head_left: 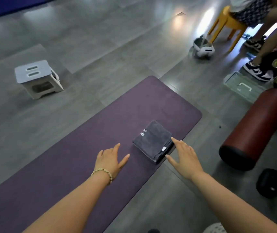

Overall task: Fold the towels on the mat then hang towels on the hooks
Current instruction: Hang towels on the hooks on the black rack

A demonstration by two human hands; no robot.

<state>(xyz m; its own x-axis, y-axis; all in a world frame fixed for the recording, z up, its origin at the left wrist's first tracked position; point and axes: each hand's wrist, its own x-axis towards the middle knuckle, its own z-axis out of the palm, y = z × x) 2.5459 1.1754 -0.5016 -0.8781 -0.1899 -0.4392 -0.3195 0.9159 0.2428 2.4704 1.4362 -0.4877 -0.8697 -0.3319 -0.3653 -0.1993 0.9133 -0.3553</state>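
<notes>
A dark grey towel (pixel 152 140) lies folded into a small thick square near the far right end of the purple mat (pixel 77 148). It shows a white logo on top and a small white tag at its near edge. My left hand (pixel 111 159) hovers flat over the mat just left of the towel, fingers spread, holding nothing. My right hand (pixel 184 157) is spread at the towel's right side, its fingertips touching or almost touching the towel's edge. No hooks are in view.
A grey folding step stool (pixel 37 78) stands on the floor at the left. A dark red cylindrical bolster (pixel 255 128) lies to the right. Farther back are a white headset (pixel 202 47), a yellow stool (pixel 227 24) with a seated person, and a clear box lid (pixel 242 84).
</notes>
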